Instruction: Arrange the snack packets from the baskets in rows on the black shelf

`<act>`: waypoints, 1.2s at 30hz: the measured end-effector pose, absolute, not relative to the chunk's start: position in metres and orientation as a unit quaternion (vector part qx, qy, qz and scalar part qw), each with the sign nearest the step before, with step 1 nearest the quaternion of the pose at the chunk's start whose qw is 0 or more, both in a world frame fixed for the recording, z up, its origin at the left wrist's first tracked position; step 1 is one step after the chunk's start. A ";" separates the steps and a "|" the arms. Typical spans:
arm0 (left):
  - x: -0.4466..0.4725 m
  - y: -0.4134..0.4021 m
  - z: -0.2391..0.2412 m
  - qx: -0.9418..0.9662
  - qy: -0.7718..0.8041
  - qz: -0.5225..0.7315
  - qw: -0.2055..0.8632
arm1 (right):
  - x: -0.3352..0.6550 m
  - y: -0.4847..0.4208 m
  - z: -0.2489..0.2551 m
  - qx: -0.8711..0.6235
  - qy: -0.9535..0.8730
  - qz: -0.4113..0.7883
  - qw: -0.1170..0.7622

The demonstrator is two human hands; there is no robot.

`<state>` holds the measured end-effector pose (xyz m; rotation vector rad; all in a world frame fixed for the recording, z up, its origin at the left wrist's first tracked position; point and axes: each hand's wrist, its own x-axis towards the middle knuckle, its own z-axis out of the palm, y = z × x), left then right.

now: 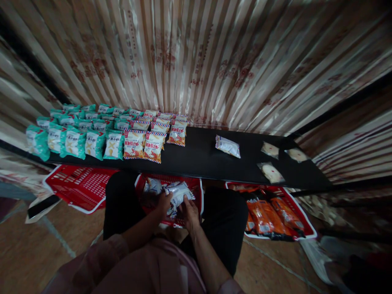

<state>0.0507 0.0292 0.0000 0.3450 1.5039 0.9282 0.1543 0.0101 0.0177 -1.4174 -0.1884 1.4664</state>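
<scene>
Between my knees, a red basket (200,196) holds snack packets with white backs. Over it my left hand (164,204) is closed on the left side of a white snack packet (180,192). My right hand (190,213) grips the same packet from the right, its thumb on the front. Under that packet another white one partly shows, and I cannot tell whether it is held too. More packets (152,185) lie at the back left of the basket.
A black shelf (196,157) bears rows of teal snack bags (74,143), orange-and-white snack bags (153,146), a lone white packet (228,146) and three clear packets (271,172). Red baskets flank my legs: the left one (82,183), and the right one (306,222) with orange packets (260,214). Behind hangs a curtain (183,61).
</scene>
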 end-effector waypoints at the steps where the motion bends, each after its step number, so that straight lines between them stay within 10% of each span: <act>1: 0.051 0.028 0.000 0.151 0.654 0.406 0.620 | 0.154 0.010 0.020 -0.588 -0.078 0.614 0.521; 36: 0.040 0.016 -0.001 0.276 0.762 0.386 0.442 | 0.153 0.008 0.001 -0.602 -0.067 0.608 0.513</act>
